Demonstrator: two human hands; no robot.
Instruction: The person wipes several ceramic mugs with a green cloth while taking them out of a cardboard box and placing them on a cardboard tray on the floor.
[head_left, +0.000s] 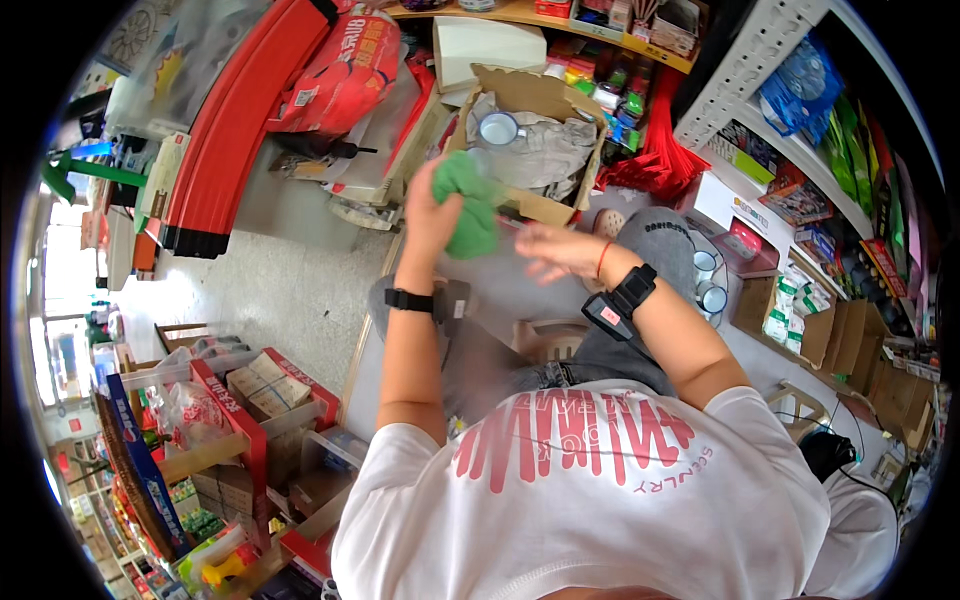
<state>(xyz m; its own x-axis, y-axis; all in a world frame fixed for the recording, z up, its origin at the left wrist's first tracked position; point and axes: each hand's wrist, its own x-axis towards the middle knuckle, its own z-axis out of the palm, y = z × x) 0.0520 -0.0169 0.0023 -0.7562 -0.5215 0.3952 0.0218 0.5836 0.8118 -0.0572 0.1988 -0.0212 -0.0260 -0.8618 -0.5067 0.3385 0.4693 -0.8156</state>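
Note:
A green cloth (466, 214) is gripped in my left hand (426, 214), raised in front of my knees. To the right of it, apart from the cloth, my right hand (559, 251) hovers with its fingers spread and holds nothing; it is slightly blurred. Beyond both hands stands an open cardboard box (544, 210) lined with crumpled grey paper (559, 154). A white enamel mug (499, 129) with a blue rim sits in the box on the paper. Something pale shows beside the cloth, too blurred to name.
Several white mugs (711, 296) stand in a wire holder beside my right leg. On the right are a white shelf unit (757, 71) and a carton of white and green packets (787, 311). At left stand a red-edged rack (232, 412) and a long red case (247, 112).

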